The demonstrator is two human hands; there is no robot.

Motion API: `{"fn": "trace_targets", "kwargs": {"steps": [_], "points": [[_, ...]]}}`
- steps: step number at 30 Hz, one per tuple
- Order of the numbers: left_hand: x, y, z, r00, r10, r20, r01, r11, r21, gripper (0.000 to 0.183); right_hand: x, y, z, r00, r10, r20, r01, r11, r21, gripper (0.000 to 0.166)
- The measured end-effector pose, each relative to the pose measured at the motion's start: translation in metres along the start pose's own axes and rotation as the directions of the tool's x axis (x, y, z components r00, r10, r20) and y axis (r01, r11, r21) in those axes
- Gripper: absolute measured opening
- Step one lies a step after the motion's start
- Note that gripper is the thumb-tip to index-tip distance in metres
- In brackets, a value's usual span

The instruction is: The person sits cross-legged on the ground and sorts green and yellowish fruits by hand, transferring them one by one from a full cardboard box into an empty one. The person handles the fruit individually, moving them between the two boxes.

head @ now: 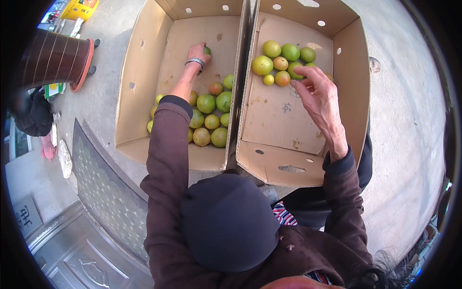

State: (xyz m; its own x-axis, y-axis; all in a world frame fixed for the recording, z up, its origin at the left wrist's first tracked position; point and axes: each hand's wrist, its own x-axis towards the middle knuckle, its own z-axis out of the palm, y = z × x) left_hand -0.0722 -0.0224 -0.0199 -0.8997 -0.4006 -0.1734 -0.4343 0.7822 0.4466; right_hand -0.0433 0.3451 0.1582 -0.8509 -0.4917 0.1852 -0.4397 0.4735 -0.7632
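Two cardboard boxes stand side by side before me. In the left box (202, 32), my left hand (197, 54), with a metal-banded watch on its wrist, is closed around a green tomato (207, 50); the fingers partly cover it. Green, yellowish and reddish tomatoes (206, 104) fill the near end of this box, some hidden under my forearm. Over the right box (274, 123) is my right hand (317, 90), thumb and fingers apart with nothing seen between them. Its fingertips are beside a green tomato (296, 70) in a cluster of tomatoes; whether they touch it I cannot tell.
A brown glazed pot (54, 59) rests on a red wheeled base at the left, near a yellow container (81, 9). A person in dark clothing (34, 113) is at the far left edge. A patterned mat (108, 191) lies by a metal door (86, 256). Dark rounded cloth (231, 224) blocks the lower middle.
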Motion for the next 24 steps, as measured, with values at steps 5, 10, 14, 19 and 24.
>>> {"fn": "trace_targets", "kwargs": {"steps": [5,10,14,19,24], "points": [[-0.03,0.028,-0.05,0.928,-0.104,0.359,0.139,0.988,-0.073,0.067,-0.003,0.009,-0.003,1.0,-0.009,-0.017,0.008,0.999,-0.036,0.023],[-0.068,0.023,-0.055,0.916,-0.036,0.4,-0.074,0.964,0.255,0.043,-0.003,0.009,0.004,0.999,-0.027,0.041,0.029,0.998,-0.058,0.022],[-0.087,0.02,-0.045,0.905,-0.045,0.424,-0.056,0.973,0.224,0.045,-0.002,0.01,0.004,0.997,-0.056,0.055,0.059,0.997,-0.057,0.023],[-0.092,0.021,-0.041,0.897,0.04,0.44,-0.122,0.98,0.16,0.054,-0.002,0.013,-0.002,0.998,-0.048,0.03,0.051,0.994,-0.099,0.024],[-0.096,0.025,-0.044,0.892,-0.015,0.452,-0.034,0.994,0.1,0.078,0.007,0.026,-0.039,0.981,0.133,-0.142,-0.147,0.985,-0.09,0.027]]}}
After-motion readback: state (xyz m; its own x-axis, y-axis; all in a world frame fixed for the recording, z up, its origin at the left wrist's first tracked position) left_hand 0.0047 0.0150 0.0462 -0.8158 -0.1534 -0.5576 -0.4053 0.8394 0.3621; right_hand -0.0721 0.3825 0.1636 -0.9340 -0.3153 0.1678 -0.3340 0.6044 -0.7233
